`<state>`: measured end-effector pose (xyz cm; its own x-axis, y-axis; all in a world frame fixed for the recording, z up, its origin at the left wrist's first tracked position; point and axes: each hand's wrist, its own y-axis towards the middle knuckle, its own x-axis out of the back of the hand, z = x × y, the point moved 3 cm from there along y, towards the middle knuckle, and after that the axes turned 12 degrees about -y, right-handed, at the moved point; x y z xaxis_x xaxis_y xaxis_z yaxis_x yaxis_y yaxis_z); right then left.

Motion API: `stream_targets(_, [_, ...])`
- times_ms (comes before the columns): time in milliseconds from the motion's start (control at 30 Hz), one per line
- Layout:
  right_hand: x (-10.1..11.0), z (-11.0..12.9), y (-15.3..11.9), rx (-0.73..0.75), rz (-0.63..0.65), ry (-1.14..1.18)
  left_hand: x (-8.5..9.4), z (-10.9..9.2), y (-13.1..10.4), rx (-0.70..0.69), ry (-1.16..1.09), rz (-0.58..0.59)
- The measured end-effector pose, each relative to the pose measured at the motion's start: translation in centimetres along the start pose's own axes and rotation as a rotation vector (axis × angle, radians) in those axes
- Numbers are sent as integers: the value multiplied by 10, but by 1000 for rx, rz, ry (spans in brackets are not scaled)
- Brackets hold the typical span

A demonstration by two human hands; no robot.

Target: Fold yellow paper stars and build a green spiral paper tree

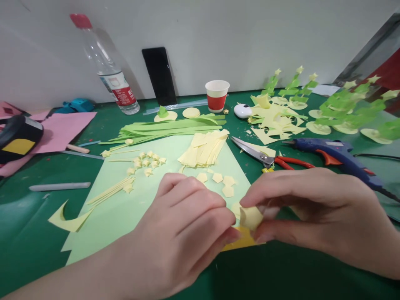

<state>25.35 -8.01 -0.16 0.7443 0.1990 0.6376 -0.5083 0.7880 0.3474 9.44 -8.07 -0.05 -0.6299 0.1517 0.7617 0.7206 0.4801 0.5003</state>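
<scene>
A small pale-yellow paper piece (252, 219), with no clear long axis, is pinched between the right hand's (318, 208) thumb and finger. It lies just right of the left hand's (190, 225) curled fingers, whose grip I cannot tell, above the green surface (250, 273).

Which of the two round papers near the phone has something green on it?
The left disc, right in front of the phone: a green piece sits on it. The right disc is plain.

pale yellow paper piece (251, 217), red-and-white cup (216, 101), green table (281, 275)
</scene>
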Motion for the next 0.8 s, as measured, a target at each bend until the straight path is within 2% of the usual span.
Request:
stream_targets(67, [0, 2, 0, 22, -20, -30, -2, -1, 0, -31, 45, -8])
stream_targets(200, [-1, 5, 2, 74, -19, -37, -3, -1, -1, -7, 72, 15])
stream_targets(433, [-5, 5, -3, 1, 102, -35, -4, -3, -1, -47, 104, 47])
stream_targets(600, [-5, 4, -6, 40, 132, -80, -4, -3, -1, -40, 22, 102])
stream_targets(700, [-7, 6, -6, 93, 119, -76, -5, -4, -2, -133, -14, 81])
stream_targets(800, [-10, 7, -8, 139, 53, -64, -7, -7, -5, -274, 49, -13])
